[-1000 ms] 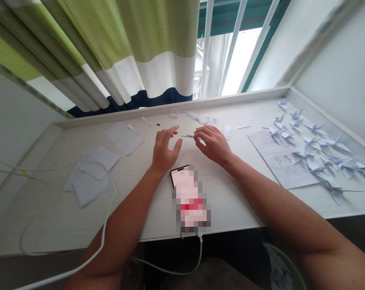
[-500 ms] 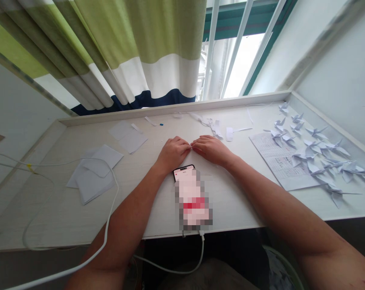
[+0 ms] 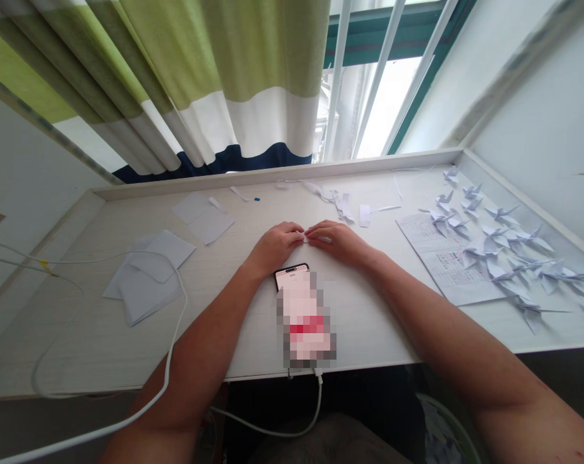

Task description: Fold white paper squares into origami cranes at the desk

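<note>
At the middle of the white desk [image 3: 364, 322], my left hand [image 3: 278, 246] and my right hand [image 3: 339, 240] meet fingertip to fingertip. Between them a sliver of white paper [image 3: 306, 239] shows; both hands pinch it with bent fingers, and most of it is hidden. Just nearer to me than the left hand lies a phone [image 3: 292, 274], its screen mostly blurred out, with a cable [image 3: 320, 380] plugged into its lower end. Several folded paper cranes [image 3: 502, 237] stand at the right, some on a written sheet [image 3: 430, 261].
White paper squares [image 3: 151, 290] lie at the left, with more sheets [image 3: 211, 222] behind them. Paper scraps [image 3: 343, 206] and a tiny blue piece [image 3: 257, 199] are near the back ledge [image 3: 272, 174]. A white cable [image 3: 178, 322] loops over my left forearm. A curtain [image 3: 200, 77] hangs behind.
The hands stay together at nearly the same spot, with the fingers slightly shifted and a bit more of the paper showing. The whole view has moved slightly; the other things lie as before.
</note>
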Available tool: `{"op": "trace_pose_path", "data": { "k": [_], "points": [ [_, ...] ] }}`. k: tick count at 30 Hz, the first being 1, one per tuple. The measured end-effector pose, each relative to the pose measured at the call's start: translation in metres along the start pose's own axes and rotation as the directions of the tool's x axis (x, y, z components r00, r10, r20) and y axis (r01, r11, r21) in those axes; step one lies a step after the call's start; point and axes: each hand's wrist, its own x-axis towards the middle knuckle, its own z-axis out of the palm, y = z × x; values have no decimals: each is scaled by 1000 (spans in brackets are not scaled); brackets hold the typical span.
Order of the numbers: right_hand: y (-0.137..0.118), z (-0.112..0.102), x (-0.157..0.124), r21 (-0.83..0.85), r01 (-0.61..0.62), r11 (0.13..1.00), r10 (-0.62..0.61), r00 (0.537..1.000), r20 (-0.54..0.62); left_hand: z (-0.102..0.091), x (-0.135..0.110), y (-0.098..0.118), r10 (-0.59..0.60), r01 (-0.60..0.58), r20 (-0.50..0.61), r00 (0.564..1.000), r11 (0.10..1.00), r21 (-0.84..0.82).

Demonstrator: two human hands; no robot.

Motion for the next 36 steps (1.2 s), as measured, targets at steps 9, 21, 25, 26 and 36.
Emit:
{"op": "trace_pose_path", "data": {
  "k": [9, 21, 25, 26, 36],
  "points": [
    [-2, 4, 5, -8, -5, 1000, 5, 1000, 1, -2, 3, 6, -53, 54, 23, 998, 997, -58],
    [-7, 7, 9, 126, -255, 959, 268, 957, -108, 5, 4, 8, -376, 332, -83, 923, 887, -323],
    [-7, 9, 11, 195, -292, 936, 318, 941, -118, 1, 4, 8, -325, 290, -62, 944, 902, -320],
    [-8, 9, 12, 205, -297, 933, 325, 939, -117, 0, 4, 8, -315, 283, -55, 947, 905, -318],
    [-1, 1, 5, 317, -279, 907, 314, 947, -64, -1, 10, 7, -352, 322, -33, 935, 885, -336]
  ]
}}
